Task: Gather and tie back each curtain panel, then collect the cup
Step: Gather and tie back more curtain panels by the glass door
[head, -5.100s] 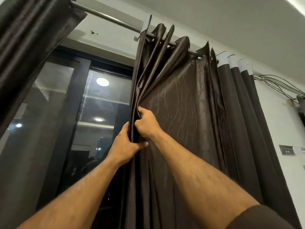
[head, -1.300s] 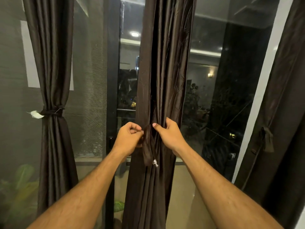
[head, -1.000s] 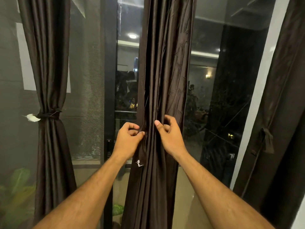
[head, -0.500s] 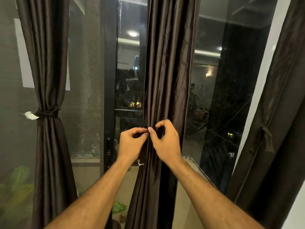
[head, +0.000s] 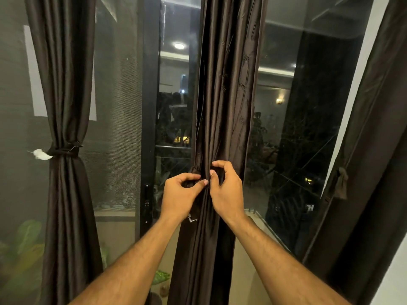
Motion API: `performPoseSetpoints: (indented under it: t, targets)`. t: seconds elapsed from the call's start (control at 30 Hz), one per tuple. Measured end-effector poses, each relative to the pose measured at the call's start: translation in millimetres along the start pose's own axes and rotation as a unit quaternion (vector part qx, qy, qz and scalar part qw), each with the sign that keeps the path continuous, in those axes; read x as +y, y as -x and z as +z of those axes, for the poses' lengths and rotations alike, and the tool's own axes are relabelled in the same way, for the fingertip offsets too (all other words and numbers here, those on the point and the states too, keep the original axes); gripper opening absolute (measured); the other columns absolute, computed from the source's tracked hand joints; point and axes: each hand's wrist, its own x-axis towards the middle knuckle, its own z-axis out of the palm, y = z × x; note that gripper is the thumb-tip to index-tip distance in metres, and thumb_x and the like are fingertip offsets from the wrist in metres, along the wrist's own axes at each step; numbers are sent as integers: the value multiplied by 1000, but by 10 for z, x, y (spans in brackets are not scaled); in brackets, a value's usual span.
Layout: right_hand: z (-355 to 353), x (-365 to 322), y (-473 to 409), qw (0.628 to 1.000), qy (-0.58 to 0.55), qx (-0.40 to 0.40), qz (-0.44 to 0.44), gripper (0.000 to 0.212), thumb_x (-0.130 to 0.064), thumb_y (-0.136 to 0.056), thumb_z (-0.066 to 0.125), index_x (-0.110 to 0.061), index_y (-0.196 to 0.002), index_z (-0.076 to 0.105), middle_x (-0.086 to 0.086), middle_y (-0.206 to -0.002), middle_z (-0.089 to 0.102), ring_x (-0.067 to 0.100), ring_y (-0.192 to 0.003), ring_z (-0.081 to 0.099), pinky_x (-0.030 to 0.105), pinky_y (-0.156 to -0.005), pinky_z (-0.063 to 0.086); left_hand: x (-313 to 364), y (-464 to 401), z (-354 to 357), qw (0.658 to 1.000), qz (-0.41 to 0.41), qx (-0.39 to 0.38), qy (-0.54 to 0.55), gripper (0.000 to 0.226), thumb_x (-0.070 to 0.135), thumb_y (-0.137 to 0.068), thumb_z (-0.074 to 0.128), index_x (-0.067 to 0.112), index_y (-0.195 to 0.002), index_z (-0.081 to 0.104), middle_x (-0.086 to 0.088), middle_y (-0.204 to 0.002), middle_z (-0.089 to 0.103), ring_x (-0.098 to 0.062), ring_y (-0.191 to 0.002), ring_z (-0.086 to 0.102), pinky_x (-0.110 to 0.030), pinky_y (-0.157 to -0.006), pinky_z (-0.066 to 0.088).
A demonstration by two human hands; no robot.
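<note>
A dark brown middle curtain panel [head: 226,95] hangs gathered into a narrow bunch in front of the window. My left hand [head: 179,198] pinches a dark tie strip against the bunch's left side, and a frayed white end [head: 191,219] dangles below it. My right hand [head: 226,190] curls its fingers into the folds just to the right, thumb tip near my left thumb. The left curtain panel [head: 63,84] is cinched by a dark band [head: 63,150] with a white tag [head: 40,154]. No cup is in view.
A right curtain panel [head: 374,150] with a hanging tie strip [head: 341,183] fills the right edge. A black door frame [head: 148,106] stands between the left and middle panels. Green plants [head: 22,249] show low behind the left screen.
Earlier I held the curtain high near the rod; since then the view dropped to waist height. In the last second my hands closed together on the bunch and the tie strip.
</note>
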Motion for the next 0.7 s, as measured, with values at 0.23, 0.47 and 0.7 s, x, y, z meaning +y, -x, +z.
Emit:
performPoseSetpoints:
  t: [0.23, 0.47, 0.7]
  targets:
    - [23, -37, -33, 1000, 14, 11, 7, 10, -23, -99, 66, -19, -105, 73, -12, -102, 67, -17, -94, 58, 1, -82, 41, -6, 40, 44, 998, 44, 16, -32, 16, 17, -91, 76, 32, -87, 77, 16, -83, 76, 0, -82, 72, -13, -72, 54]
    - [65, -43, -37, 996, -20, 55, 60, 7, -19, -98, 66, -17, -98, 73, -6, -95, 72, 0, -91, 65, 14, -80, 47, -66, 55, -44, 991, 69, 104, -46, 20, 6, -94, 67, 24, -88, 61, 1, -80, 66, -12, -68, 61, -34, -67, 53]
    - [177, -146, -8, 999, -25, 3, 35, 9, -20, -97, 68, -18, -93, 75, -8, -96, 72, 3, -92, 67, 27, -85, 55, -26, 127, -31, 988, 102, 27, -115, 25, 18, -90, 74, 20, -115, 77, 13, -103, 74, 3, -97, 68, -16, -85, 54]
